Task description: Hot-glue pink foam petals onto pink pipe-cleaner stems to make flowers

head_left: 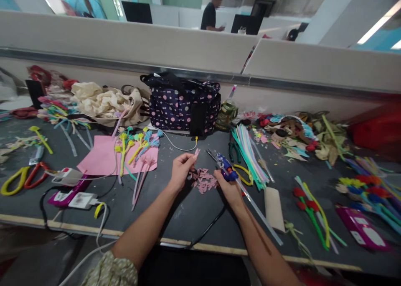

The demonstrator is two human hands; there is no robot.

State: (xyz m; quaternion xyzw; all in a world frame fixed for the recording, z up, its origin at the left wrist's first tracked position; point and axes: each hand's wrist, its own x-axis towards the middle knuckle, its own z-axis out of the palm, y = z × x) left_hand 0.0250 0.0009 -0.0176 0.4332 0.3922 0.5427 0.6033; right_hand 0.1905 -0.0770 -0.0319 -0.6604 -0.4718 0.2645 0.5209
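My left hand [182, 169] is closed in a pinch around a small pink piece [197, 152], held up above the table. My right hand [230, 190] grips a blue hot glue gun [226, 169], its nozzle pointing up and left towards the pink piece. A long clear glue stick [260, 213] sticks out of the gun's back, running over my right forearm's side. Between both hands lies a pile of small pink cut pieces [204, 181]. Part of the gun's handle is hidden by my fingers.
Pipe-cleaner flowers [138, 146] lie on pink paper [100, 154] at left, near scissors [26, 177] and a power strip [67, 194]. A patterned bag [178, 104] and bottle [226, 114] stand behind. Pliers [234, 146], pipe cleaners [250, 156] and a beige roll [274, 209] lie right.
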